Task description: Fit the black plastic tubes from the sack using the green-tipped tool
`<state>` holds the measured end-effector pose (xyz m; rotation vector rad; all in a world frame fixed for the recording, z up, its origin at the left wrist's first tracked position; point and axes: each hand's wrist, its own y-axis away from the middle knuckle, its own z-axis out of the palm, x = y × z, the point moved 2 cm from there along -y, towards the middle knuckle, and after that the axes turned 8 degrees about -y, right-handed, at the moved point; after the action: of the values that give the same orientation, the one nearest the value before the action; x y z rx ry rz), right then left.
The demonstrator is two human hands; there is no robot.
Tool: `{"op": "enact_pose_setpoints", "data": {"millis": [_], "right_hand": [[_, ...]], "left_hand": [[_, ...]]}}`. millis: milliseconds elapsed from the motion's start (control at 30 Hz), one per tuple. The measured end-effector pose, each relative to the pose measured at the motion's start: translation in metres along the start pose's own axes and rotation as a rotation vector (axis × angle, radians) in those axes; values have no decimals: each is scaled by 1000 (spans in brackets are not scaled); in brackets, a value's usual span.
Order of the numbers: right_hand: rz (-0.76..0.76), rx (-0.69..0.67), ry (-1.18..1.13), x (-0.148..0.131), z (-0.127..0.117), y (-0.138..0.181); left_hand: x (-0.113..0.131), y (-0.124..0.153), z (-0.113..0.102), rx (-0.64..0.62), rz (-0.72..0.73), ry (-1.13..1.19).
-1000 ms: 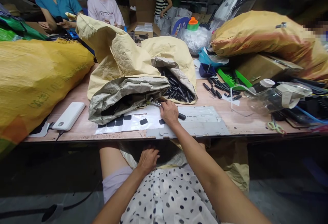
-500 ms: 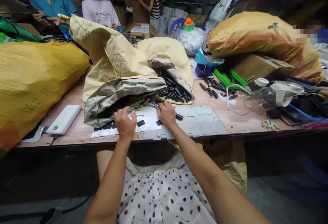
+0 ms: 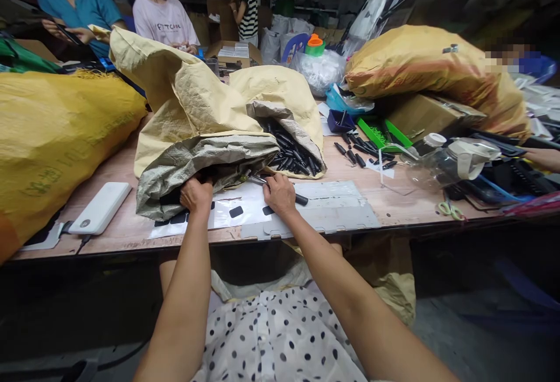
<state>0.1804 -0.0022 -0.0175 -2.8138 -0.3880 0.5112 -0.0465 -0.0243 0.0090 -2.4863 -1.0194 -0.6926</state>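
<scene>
My left hand (image 3: 196, 193) reaches into the grey-lined mouth of a cream woven sack (image 3: 205, 151); its fingers are hidden inside. My right hand (image 3: 280, 193) is closed on a dark rod-shaped tool with a metal shaft (image 3: 257, 179), whose black end (image 3: 301, 200) sticks out to the right. Beneath the hands lie a white sheet with black rounded-square stickers (image 3: 236, 211) and a grey board (image 3: 336, 210). A second cream sack (image 3: 301, 87) just behind gapes open, showing many black tapered handle-like pieces (image 3: 291, 151).
A white power bank (image 3: 101, 207) with a cable and a yellow sack (image 3: 65, 137) are on the left. To the right are a green tray (image 3: 385, 134), loose black pieces (image 3: 359, 159), a clear plastic jug (image 3: 455, 163) and scissors (image 3: 450, 211). Other people (image 3: 164, 23) work across the table.
My left hand has moved from in front of the sack's mouth into it. My right hand keeps its hold on the rod-shaped tool. The whole view has shifted slightly.
</scene>
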Motion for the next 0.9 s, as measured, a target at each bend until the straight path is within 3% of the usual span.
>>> {"op": "enact_pose_setpoints", "data": {"millis": [100, 267, 367, 667, 900], "right_hand": [[1, 1, -2, 1, 0, 0], [3, -11, -1, 1, -1, 1], [13, -21, 1, 0, -3, 1], [48, -85, -132, 2, -21, 1], [-108, -33, -397, -9, -40, 57]], "left_hand": [[-9, 19, -10, 0, 161, 48], [-26, 65, -10, -279, 519, 144], [-32, 77, -4, -328, 630, 118], [-30, 78, 3, -315, 634, 21], [-34, 78, 4, -331, 630, 84]]}}
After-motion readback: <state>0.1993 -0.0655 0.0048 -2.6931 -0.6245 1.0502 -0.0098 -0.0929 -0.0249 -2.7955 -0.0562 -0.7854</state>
